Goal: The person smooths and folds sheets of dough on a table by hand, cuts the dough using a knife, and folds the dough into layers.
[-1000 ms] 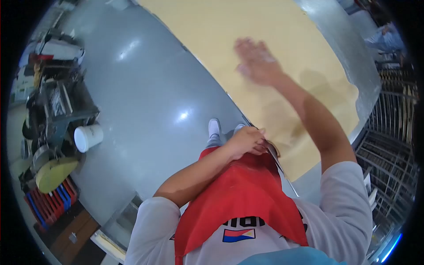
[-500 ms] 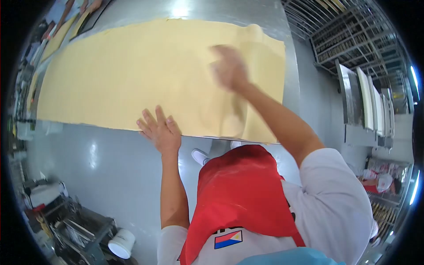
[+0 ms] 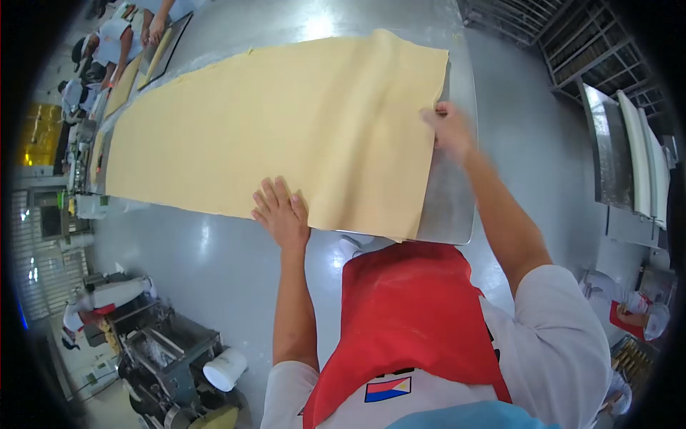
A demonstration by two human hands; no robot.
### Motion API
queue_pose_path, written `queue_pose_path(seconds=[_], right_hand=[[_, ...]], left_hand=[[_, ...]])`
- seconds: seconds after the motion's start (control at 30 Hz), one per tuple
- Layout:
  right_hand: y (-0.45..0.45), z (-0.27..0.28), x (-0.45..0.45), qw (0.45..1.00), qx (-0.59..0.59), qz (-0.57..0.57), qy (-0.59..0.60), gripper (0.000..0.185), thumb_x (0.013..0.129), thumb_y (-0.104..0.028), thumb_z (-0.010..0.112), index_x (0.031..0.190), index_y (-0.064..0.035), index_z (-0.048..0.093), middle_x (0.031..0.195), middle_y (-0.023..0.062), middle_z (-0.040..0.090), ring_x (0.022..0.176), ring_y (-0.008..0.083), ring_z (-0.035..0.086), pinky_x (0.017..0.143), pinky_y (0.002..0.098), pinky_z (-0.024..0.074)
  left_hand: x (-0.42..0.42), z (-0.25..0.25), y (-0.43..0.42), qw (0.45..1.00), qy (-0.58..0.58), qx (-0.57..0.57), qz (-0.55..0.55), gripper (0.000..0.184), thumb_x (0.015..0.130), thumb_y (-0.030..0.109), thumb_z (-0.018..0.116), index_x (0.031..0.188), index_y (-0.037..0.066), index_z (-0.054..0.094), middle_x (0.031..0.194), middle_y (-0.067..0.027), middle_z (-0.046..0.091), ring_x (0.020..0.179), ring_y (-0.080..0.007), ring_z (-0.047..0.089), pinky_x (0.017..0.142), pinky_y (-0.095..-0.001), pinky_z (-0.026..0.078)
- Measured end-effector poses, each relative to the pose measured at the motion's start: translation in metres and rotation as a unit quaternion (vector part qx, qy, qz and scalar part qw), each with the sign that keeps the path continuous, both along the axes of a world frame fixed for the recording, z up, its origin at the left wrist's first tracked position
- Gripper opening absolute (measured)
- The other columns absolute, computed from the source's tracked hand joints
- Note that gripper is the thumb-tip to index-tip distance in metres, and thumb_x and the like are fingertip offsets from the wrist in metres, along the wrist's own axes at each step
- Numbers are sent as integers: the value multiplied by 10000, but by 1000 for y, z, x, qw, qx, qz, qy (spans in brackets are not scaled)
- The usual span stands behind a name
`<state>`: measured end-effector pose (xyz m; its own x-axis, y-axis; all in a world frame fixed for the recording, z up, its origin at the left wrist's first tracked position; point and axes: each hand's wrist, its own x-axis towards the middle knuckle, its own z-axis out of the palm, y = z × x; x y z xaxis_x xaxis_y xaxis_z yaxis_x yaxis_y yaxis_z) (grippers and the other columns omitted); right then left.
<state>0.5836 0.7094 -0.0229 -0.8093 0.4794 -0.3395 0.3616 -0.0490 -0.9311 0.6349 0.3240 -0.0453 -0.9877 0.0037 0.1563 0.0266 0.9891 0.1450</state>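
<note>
A long sheet of pale yellow dough [image 3: 214, 136] covers much of the steel table, with soft ridges running across its right part. My left hand [image 3: 284, 214] rests on the near edge of the sheet, fingers spread and flat. At the right edge of the dough, my right hand [image 3: 451, 130] pinches the border between thumb and fingers, slightly blurred. The far right corner of the sheet is raised a little in a fold.
Bare steel table [image 3: 450, 207] shows along the right of the dough. Metal racks [image 3: 600, 50] and upright boards [image 3: 607, 143] stand on the right. At lower left are a machine [image 3: 168, 350] and a white bucket [image 3: 226, 369]. Other people work at the far left end.
My right hand has moved right, from above the dough to its right edge, and grips it. That edge has shifted left, baring more table. My left hand stays on the near edge.
</note>
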Motion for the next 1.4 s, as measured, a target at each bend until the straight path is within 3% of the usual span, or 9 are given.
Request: queue_pose_path(seconds=[0.03,0.13,0.2,0.4,0.6,0.8,0.97,1.13,1.4], right_hand=[[-6,-15,6,993,101,-6,65,397,856,-183,762,1164,15,609,1049,122,697,990,282,674,900,425,530],[10,-35,-24,996,42,37,76,475,802,-105,796,1207,32,589,1103,154,697,1012,301,680,913,392,538],[21,15,-4,982,157,63,84,547,794,-113,792,1256,54,553,1182,198,684,1022,288,692,885,375,551],[52,-31,26,997,62,19,29,672,828,-152,767,1399,45,473,1238,208,675,1072,289,693,917,395,547],[44,-9,61,960,253,112,42,791,842,-185,756,1493,48,371,1350,267,604,1245,368,608,1059,424,468],[29,-12,77,983,159,93,-2,843,853,-201,746,1536,37,313,1442,289,521,1342,400,525,1102,440,430],[17,28,99,994,-2,93,-62,915,836,-198,763,1554,55,258,1364,305,583,1232,406,616,1035,433,487],[11,5,92,992,94,65,-49,932,803,-198,785,1544,51,277,1194,256,684,1085,381,691,945,407,536],[44,6,48,992,95,71,-53,732,795,-161,793,1383,87,434,1003,211,685,899,335,694,806,401,569]], left_hand=[[0,2,0,1000,-5,9,-1,598,1072,460,332,1585,156,375,1685,-147,223,1541,-459,142,1212,-658,73],[1,5,5,999,-35,16,12,606,1076,482,313,1592,167,363,1694,-141,198,1546,-456,117,1213,-655,58],[0,11,1,997,-71,0,23,611,1077,491,305,1596,173,353,1699,-140,183,1549,-454,103,1214,-653,47],[21,14,40,991,-110,80,-4,634,1062,490,340,1607,167,329,1702,-149,166,1555,-447,89,1212,-656,24],[38,31,136,975,-88,-26,-205,703,1038,507,405,1599,95,312,1690,-178,185,1545,-465,125,1211,-658,71],[-59,33,185,951,-71,-23,-301,672,1032,461,422,1579,79,334,1656,-194,266,1519,-467,211,1212,-643,122],[-199,7,264,932,31,-27,-359,675,1032,466,409,1563,55,346,1653,-174,284,1529,-403,230,1236,-566,179],[-281,-1,313,942,28,-50,-329,755,1033,532,336,1590,26,279,1670,-177,249,1550,-353,204,1261,-499,169],[-225,-1,255,956,1,-21,-292,756,1027,515,392,1557,-19,314,1640,-204,298,1531,-357,240,1238,-530,181]])
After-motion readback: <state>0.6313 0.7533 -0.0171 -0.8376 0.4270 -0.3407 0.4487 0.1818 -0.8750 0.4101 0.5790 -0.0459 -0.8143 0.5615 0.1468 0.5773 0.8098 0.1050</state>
